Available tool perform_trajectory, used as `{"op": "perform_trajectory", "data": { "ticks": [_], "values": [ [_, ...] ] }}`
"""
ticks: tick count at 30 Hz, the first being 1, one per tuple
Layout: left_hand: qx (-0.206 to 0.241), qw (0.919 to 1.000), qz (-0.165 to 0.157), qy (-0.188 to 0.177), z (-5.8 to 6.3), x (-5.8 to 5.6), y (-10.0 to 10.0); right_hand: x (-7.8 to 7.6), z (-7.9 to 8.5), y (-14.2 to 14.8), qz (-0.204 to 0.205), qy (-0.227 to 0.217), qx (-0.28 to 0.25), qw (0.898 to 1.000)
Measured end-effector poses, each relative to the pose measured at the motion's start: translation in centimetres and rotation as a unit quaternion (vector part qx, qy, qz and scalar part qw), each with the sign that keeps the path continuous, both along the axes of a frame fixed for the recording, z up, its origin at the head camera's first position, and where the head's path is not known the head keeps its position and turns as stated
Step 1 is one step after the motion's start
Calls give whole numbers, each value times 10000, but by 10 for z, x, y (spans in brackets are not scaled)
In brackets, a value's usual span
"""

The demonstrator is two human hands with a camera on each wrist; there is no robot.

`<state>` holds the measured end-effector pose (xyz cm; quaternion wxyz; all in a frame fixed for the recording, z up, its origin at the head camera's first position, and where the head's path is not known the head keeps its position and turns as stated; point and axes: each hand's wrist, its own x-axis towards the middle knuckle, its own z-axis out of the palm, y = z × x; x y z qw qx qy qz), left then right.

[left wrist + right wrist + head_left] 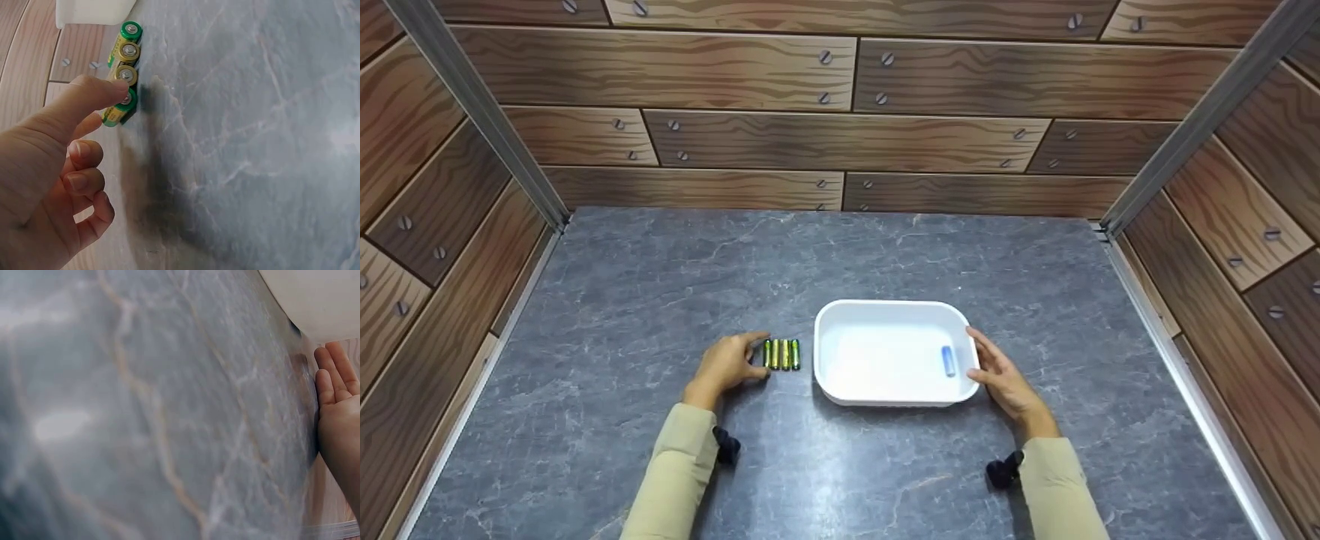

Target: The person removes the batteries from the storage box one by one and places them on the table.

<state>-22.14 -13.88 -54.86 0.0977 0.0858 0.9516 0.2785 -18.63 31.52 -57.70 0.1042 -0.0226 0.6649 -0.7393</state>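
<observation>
Several green-and-gold batteries [785, 355] lie side by side in a row left of a white plastic basin [840, 306]. My left hand [725, 364] pinches the leftmost battery [115, 116] between thumb and index finger at its two ends; its other fingers curl loosely. At the basin's right end, my right hand [1005, 380] rests its thumb and fingertips against the rim. The right wrist view shows some of its fingers [337, 371] straight beside the basin's wall [320, 304]. Inside the basin, towards the right, lies a small blue cylinder [948, 361].
A grey marbled tabletop [697, 277] lies under everything. Wood-patterned panels [750, 75] close off the back and both sides, with metal posts [484, 105] at the far corners. Dark wrist cameras [727, 446] are worn at both sleeves.
</observation>
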Motion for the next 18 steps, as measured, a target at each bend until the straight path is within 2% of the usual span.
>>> {"op": "perform_trajectory", "data": {
  "ticks": [8, 18],
  "values": [
    [132, 9999, 82, 8, 11, 3, 4, -1, -2, 0, 296, 235, -155, 9992],
    [557, 9979, -61, 338, 30, 7, 20, -2, -1, 0, 52, 24, 26, 10000]
  ]
}}
